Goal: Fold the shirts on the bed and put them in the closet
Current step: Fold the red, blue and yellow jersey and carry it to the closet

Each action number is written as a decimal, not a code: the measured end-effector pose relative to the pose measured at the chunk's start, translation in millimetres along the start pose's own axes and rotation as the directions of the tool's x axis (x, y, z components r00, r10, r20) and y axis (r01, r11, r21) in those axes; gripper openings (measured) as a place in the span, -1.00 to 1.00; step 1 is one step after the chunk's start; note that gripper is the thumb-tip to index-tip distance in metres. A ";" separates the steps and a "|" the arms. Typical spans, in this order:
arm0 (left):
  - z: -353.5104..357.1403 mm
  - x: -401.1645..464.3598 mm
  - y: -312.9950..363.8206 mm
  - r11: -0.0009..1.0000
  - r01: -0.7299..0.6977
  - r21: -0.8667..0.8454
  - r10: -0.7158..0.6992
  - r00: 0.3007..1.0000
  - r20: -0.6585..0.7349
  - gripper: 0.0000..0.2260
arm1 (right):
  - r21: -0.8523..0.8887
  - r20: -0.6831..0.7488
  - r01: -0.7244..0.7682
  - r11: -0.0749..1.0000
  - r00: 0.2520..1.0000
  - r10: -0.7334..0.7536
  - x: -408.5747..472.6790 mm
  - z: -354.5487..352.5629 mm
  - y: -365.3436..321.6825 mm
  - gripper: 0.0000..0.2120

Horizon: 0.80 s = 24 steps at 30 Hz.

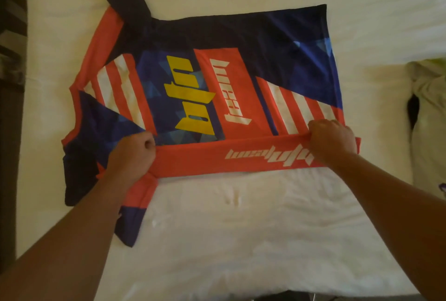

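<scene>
So the jersey is lying sideways on the white bed, near side already turned up into a red band. My left hand and right hand are each curled tight, pinching that band's ends. My worry: slick fabric, so an uneven pull skews the fold, and the near sleeve could bunch underneath. Plenty of sheet beyond the jersey; another pale shirt sits well off right.

white bed, jersey, pale garment
</scene>
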<state>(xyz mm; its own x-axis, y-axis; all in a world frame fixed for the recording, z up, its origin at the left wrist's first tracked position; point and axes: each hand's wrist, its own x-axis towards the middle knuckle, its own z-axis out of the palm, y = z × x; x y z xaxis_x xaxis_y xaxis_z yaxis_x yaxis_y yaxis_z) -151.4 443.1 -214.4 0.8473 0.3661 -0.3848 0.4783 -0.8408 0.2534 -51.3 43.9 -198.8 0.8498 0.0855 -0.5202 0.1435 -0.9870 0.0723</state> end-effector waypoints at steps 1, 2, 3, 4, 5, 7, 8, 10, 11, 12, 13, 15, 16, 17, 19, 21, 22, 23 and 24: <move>-2.5 10.7 6.1 1.000 0.013 0.014 -0.013 1.000 -0.004 -0.86 | 0.001 -0.024 -0.007 1.000 1.000 0.007 10.3 -2.9 1.1 -0.67; -5.2 18.6 10.8 0.999 0.023 0.024 -0.022 1.000 -0.014 -0.87 | -0.003 -0.047 -0.012 1.000 0.999 0.012 18.7 -4.7 2.8 -0.72; -6.0 28.2 15.7 0.999 0.022 0.028 -0.022 0.999 -0.028 -0.88 | -0.006 -0.068 -0.018 1.000 0.998 0.018 29.9 -5.4 5.5 -0.75; -7.5 35.0 19.4 1.000 0.015 0.019 -0.014 0.999 -0.045 -0.89 | -0.002 -0.087 -0.026 1.000 0.996 0.026 38.5 -5.8 8.5 -0.77; -7.7 44.3 22.5 1.000 -0.001 0.009 0.001 0.998 -0.064 -0.89 | 0.006 -0.108 -0.034 0.999 0.994 0.035 49.9 -5.9 11.0 -0.80; -8.2 57.9 25.6 0.999 -0.041 -0.006 0.040 0.994 -0.102 -0.90 | 0.024 -0.151 -0.048 0.999 0.987 0.051 66.7 -7.0 15.1 -0.84; -7.0 66.3 26.3 0.999 -0.054 -0.006 0.053 0.991 -0.122 -0.90 | 0.034 -0.169 -0.053 0.998 0.984 0.058 75.4 -7.6 16.2 -0.86; -5.0 79.6 28.9 0.998 -0.062 0.010 0.063 0.984 -0.164 -0.91 | 0.047 -0.203 -0.054 0.997 0.977 0.063 89.0 -10.5 17.9 -0.87; -3.5 86.2 30.0 0.998 -0.064 0.019 0.067 0.981 -0.181 -0.91 | 0.049 -0.214 -0.051 0.997 0.975 0.061 95.4 -11.1 18.5 -0.88; -2.4 92.5 30.9 0.997 -0.067 0.025 0.071 0.978 -0.197 -0.91 | 0.050 -0.221 -0.052 0.997 0.973 0.061 100.7 -12.3 18.5 -0.89; -2.5 97.3 31.2 0.997 -0.073 0.035 0.078 0.975 -0.208 -0.92 | 0.047 -0.227 -0.051 0.998 0.972 0.060 105.1 -12.8 18.3 -0.89; -2.3 108.7 30.9 0.995 -0.083 0.058 0.094 0.972 -0.217 -0.92 | 0.043 -0.239 -0.047 0.998 0.969 0.056 113.7 -13.3 19.2 -0.88; -2.2 114.2 32.2 0.994 -0.083 0.074 0.097 0.971 -0.216 -0.92 | 0.042 -0.244 -0.046 0.998 0.968 0.055 116.7 -13.2 19.6 -0.86; -2.2 118.6 34.3 0.992 -0.076 0.097 0.096 0.971 -0.218 -0.93 | 0.047 -0.252 -0.049 0.998 0.966 0.059 118.4 -13.2 19.9 -0.85; -0.8 123.5 42.0 0.987 -0.029 0.158 0.067 0.968 -0.241 -0.94 | 0.084 -0.292 -0.064 0.994 0.952 0.086 121.0 -9.2 21.8 -0.81; 2.7 120.2 52.3 0.984 0.023 0.178 0.029 0.958 -0.284 -0.75 | 0.158 -0.365 -0.075 0.985 0.922 0.129 118.2 -1.9 22.8 -0.73; 5.1 114.4 60.6 0.987 0.021 0.162 0.033 0.945 -0.325 -0.67 | 0.194 -0.410 -0.071 0.978 0.900 0.147 114.1 3.6 21.9 -0.68; 9.6 106.1 68.4 0.990 -0.005 0.141 0.056 0.932 -0.358 -0.62 | 0.222 -0.457 -0.046 0.974 0.878 0.145 107.5 9.4 16.7 -0.65; 16.5 95.0 76.4 0.989 -0.054 0.136 0.101 0.924 -0.370 -0.59 | 0.246 -0.503 0.005 0.969 0.855 0.123 99.5 16.6 8.7 -0.65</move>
<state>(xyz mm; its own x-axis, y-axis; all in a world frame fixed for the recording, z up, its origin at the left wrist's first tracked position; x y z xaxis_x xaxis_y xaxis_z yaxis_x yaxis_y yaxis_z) -38.2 407.1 -246.2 0.9164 0.4003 -0.0017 0.3960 -0.9058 0.1509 26.1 41.5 -264.1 0.9998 0.0199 -0.0078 0.0186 -0.9898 -0.1414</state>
